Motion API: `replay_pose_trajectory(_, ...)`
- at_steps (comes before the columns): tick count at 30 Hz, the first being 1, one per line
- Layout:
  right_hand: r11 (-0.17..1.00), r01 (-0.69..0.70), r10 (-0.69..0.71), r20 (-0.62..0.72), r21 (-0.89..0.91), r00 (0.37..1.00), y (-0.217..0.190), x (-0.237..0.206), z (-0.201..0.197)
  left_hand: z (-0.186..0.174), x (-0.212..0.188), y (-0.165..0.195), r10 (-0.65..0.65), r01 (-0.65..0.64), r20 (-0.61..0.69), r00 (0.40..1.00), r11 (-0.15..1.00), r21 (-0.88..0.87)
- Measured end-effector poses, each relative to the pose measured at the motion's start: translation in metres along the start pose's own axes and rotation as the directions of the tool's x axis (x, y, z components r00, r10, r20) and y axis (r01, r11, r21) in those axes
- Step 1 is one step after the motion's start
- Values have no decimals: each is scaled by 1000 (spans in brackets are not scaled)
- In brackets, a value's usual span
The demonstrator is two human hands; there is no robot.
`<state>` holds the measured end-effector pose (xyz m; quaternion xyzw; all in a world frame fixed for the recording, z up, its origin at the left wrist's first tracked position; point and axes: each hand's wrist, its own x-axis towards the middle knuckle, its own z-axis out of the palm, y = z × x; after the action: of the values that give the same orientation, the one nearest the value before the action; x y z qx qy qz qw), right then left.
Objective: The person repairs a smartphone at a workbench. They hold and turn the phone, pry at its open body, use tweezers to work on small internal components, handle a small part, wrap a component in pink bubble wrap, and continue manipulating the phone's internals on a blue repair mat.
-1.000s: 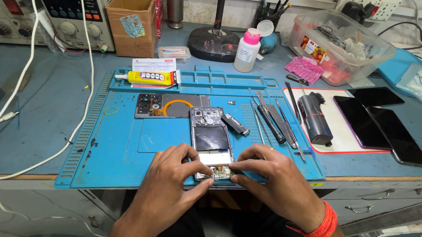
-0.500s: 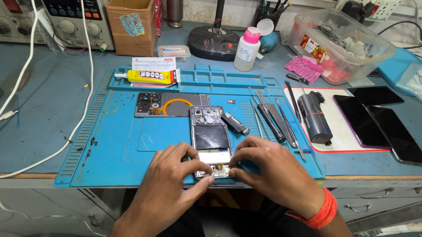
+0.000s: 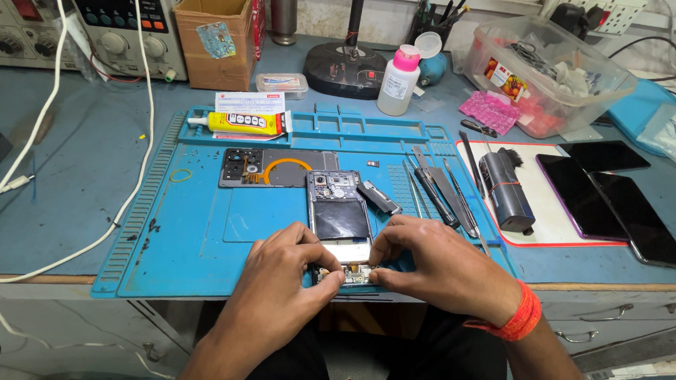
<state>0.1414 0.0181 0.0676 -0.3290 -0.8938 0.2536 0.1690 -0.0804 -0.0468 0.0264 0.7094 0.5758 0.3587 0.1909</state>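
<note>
left hand [image 3: 292, 258] and right hand [image 3: 434, 263]: fingers pinched on lower end of opened phone [image 3: 340, 217] | phone lies on blue mat [image 3: 196, 244], near bench edge | yellow glue tube [image 3: 241, 122] at mat's top | pink-capped white bottle [image 3: 398, 80] behind

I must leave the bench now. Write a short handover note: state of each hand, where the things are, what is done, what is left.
Left hand: fingertips pinched at the bottom end of the opened phone, holding it.
Right hand: the same from the other side.
Phone lies back-up on the blue mat, internals exposed.
Done: back cover is off, lying beside the phone's top.
Tweezers lie to the right, glue tube at the mat's top.
Left: work at the bottom end; cover not refitted.
</note>
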Motion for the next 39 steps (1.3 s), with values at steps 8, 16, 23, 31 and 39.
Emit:
replay_pose_trajectory(8, 997, -79, 79, 16, 18, 997, 1, 3, 1, 4, 3, 0, -21, 21, -13, 1000, 1000, 0)
replay_pose_trajectory(16, 999, -39, 38, -42, -29, 998, 0, -1, 5, 3, 1, 2, 3, -3, -28, 1000, 1000, 16)
replay_pose_trajectory(23, 999, -23, 22, -38, -32, 999, 1, -3, 6, -3, -9, -2, 197, -197, -38, 980, 980, 5)
replay_pose_trajectory(31, 996, -50, 47, -52, -71, 998, -5, -5, 6, -3, -13, -3, 276, -273, -17, 961, 958, 90)
replay_pose_trajectory(39, 991, -32, 22, -78, -132, 997, -8, -10, 8, 2, -17, -1, 360, -351, -60, 931, 928, 126)
